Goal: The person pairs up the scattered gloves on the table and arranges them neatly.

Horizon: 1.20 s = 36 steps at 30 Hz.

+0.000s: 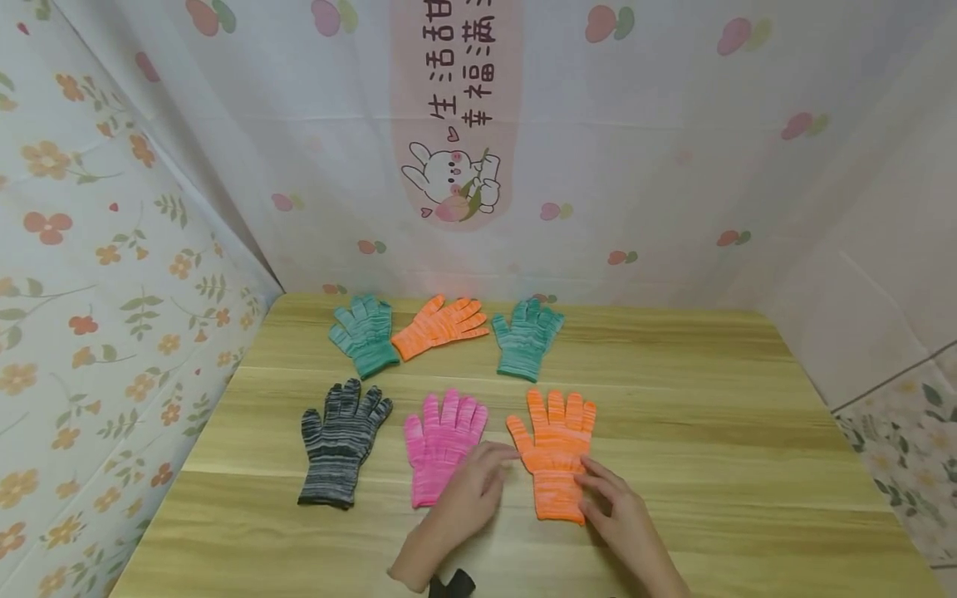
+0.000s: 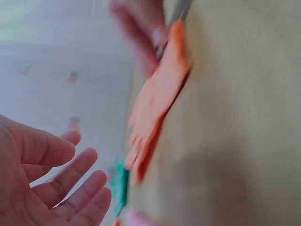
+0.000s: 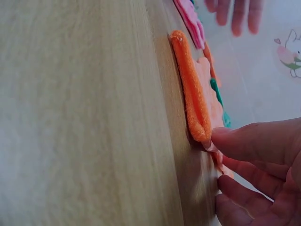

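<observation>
An orange knit glove [image 1: 559,453] lies flat on the wooden table, fingers pointing away. My right hand [image 1: 624,519] touches the right edge of this glove; in the right wrist view the thumb [image 3: 235,141] meets the corner of its cuff, with the other fingers along the side. Over the right part of a pink glove [image 1: 444,432] hovers my left hand [image 1: 471,490], holding nothing. Its fingers [image 2: 70,188] are loosely bent and spread in the left wrist view, apart from the orange glove. A black-and-grey glove [image 1: 336,457] lies left of the pink one.
Along the table's back edge lie a green glove [image 1: 366,332], a second orange glove [image 1: 441,326] turned sideways, and another green glove [image 1: 527,340]. Behind the table [image 1: 718,465] hangs a printed white cloth [image 1: 635,149]. A black object [image 1: 452,585] shows at the near edge.
</observation>
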Available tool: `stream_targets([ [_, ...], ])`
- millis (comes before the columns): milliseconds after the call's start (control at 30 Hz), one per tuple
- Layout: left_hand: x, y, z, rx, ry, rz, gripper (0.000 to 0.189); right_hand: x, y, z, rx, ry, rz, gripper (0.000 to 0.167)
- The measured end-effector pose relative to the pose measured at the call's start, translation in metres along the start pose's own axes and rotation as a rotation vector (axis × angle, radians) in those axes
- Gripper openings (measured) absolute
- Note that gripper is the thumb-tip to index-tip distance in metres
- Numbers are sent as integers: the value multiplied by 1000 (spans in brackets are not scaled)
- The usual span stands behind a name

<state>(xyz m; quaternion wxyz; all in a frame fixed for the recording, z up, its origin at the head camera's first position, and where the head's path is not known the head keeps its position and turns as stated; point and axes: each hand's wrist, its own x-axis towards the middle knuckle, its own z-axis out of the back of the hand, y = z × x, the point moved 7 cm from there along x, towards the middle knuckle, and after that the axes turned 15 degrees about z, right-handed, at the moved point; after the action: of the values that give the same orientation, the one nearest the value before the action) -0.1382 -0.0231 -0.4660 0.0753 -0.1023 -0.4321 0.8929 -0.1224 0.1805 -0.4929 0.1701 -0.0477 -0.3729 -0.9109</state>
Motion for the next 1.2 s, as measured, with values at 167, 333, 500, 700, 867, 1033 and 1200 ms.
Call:
stream_targets([
  [167, 22, 14, 51, 5, -121, 78, 43, 0, -4, -2, 33, 33, -46, 32],
  [333, 50, 36, 94, 104, -217, 102, 41, 1, -7, -3, 51, 55, -71, 32],
  [500, 77, 63, 120, 241, -195, 179, 35, 1, -7, -3, 53, 52, -78, 32],
  [700, 98, 75, 134, 477, -228, 146, 26, 1, -7, -5, 46, 41, -64, 32],
  [867, 110, 90, 136, 615, -169, 211, 24, 1, -8, -7, 57, 45, -76, 31],
  [1033, 115, 100, 135, 636, -91, 277, 29, 1, -6, -6, 55, 36, -58, 30],
  [1200, 119, 101, 134, 677, -66, 280, 35, 0, -6, -6, 68, 42, -74, 30],
])
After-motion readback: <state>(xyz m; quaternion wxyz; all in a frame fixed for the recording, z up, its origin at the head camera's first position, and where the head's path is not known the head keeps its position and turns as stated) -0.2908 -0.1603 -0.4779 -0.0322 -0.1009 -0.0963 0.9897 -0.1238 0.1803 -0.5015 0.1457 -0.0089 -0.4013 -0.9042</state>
